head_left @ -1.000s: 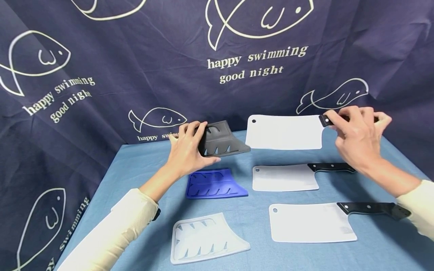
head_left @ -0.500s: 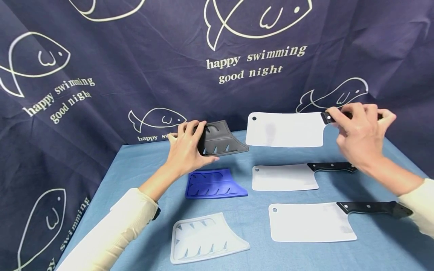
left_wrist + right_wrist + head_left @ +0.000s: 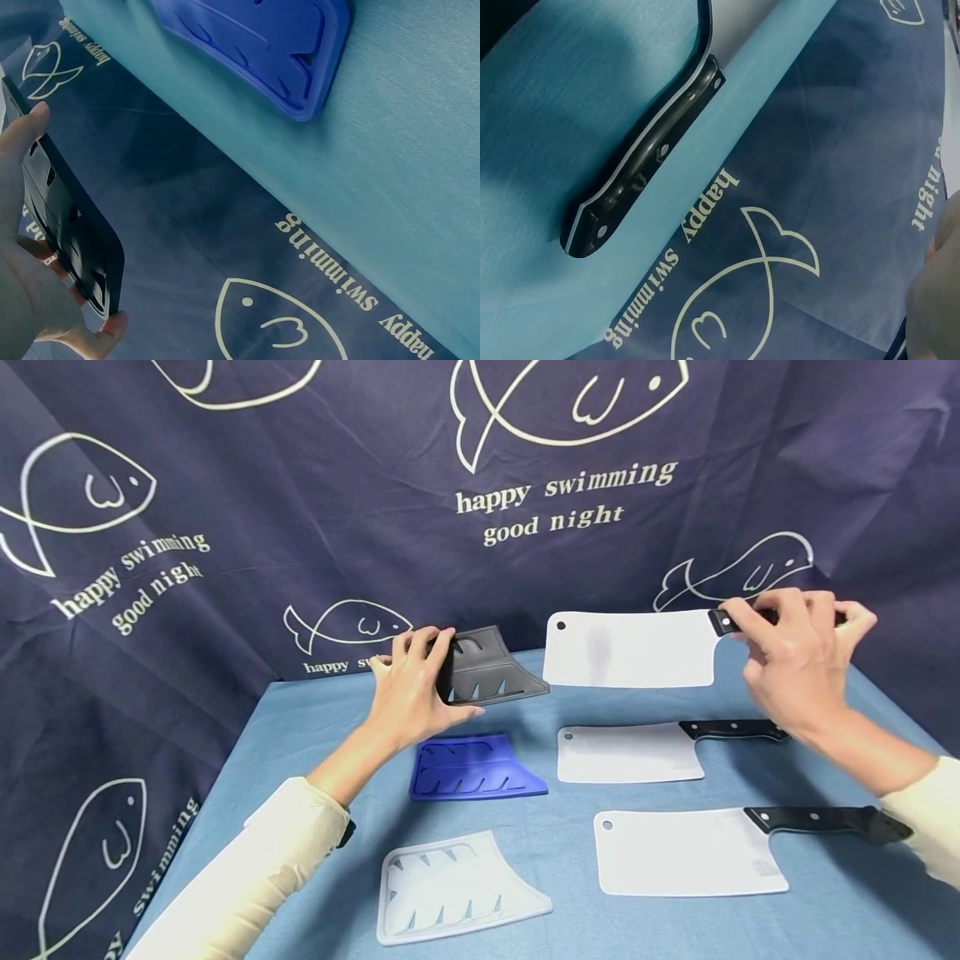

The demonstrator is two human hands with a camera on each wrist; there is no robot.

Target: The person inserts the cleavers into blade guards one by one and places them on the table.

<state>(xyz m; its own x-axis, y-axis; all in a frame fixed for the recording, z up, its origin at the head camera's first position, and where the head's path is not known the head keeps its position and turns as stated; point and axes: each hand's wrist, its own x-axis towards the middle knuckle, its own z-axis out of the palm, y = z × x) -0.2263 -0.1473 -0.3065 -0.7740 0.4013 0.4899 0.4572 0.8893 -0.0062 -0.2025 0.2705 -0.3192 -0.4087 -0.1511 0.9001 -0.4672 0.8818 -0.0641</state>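
In the head view, my left hand (image 3: 412, 689) grips a black cleaver blade guard (image 3: 491, 664) by its left end, raised over the table. The left wrist view shows the guard (image 3: 75, 217) edge-on between thumb and fingers. My right hand (image 3: 798, 660) grips the black handle of a cleaver (image 3: 637, 650), its wide blade pointing left. The blade's lower front corner is right at the guard's pointed tip. Below lie a blue blade guard (image 3: 476, 767) and a white blade guard (image 3: 457, 885). Only part of my right hand (image 3: 934, 285) shows in the right wrist view.
Two more cleavers lie at the right with blades leftward: a smaller one (image 3: 630, 754) in the middle and a larger one (image 3: 686, 853) in front. A blue cloth (image 3: 300, 843) covers the table. Behind hangs a dark fish-print curtain (image 3: 337, 510).
My right hand has risen slightly and shifted a little right with the cleaver since a second ago. The left hand with the black blade guard has barely moved.
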